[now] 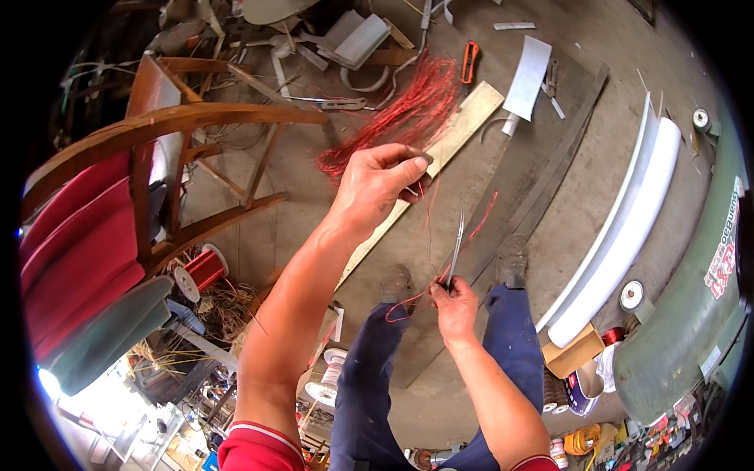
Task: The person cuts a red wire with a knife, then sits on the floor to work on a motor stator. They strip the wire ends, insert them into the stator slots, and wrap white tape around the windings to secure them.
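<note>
Near the middle, my left hand (373, 184) is raised with thumb and fingers pinched on a thin red wire (430, 220), which runs down toward my right hand. My right hand (456, 308), lower and to the right, is closed round a slim pointed metal tool (456, 245), like scissors or tweezers, its tip pointing away from me. A red wire loop (398, 308) sticks out left of that hand, and a twisted red strand (484, 216) extends beyond it. Behind my left hand, a loose bundle of red wires (420, 98) lies on the floor beside a pale wooden board (463, 129).
A wooden frame (196, 118) stands at left, near a red wire spool (200, 272). Ahead lie an orange-handled cutter (470, 63) and a white sheet (528, 77). Long white curved pieces (620, 243) and a green curved casing (691, 298) are at right.
</note>
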`<state>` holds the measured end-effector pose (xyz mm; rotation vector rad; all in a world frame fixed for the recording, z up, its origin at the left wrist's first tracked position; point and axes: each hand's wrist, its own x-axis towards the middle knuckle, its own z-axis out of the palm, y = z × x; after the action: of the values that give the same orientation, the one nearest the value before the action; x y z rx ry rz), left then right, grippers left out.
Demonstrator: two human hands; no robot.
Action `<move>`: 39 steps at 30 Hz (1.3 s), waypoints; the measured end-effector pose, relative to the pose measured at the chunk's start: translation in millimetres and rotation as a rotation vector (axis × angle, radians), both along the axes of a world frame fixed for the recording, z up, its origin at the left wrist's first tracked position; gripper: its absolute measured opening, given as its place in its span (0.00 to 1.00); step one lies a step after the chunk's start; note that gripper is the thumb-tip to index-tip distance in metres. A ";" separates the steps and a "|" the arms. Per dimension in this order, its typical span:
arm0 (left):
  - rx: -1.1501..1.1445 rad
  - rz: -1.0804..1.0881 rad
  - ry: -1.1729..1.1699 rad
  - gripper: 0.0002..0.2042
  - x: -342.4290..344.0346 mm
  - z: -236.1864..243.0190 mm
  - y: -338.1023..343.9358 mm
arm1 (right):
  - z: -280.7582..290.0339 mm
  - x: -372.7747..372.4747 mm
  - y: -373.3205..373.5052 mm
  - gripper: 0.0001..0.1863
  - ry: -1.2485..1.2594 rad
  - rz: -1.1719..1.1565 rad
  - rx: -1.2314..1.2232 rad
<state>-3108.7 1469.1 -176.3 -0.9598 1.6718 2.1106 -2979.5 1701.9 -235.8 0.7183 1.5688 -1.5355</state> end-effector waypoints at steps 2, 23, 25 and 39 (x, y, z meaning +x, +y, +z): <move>-0.029 0.075 -0.027 0.11 12.1 12.9 -3.1 | -3.2 1.1 1.4 0.05 0.009 0.020 0.018; 0.115 0.784 -0.051 0.08 116.3 -45.5 -0.7 | 30.2 4.2 -13.2 0.27 -0.391 0.398 -0.630; 0.122 0.794 -0.061 0.08 118.6 -45.4 5.0 | 33.1 5.7 -11.4 0.30 -0.433 0.393 -0.735; 0.181 0.760 -0.045 0.09 123.6 -32.5 36.8 | 34.5 0.4 -16.9 0.35 -0.425 0.242 -0.747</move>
<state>-2985.1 1505.9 -208.8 -1.7622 1.1563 2.5893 -2979.2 1685.0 -201.4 0.3675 0.6572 -1.5062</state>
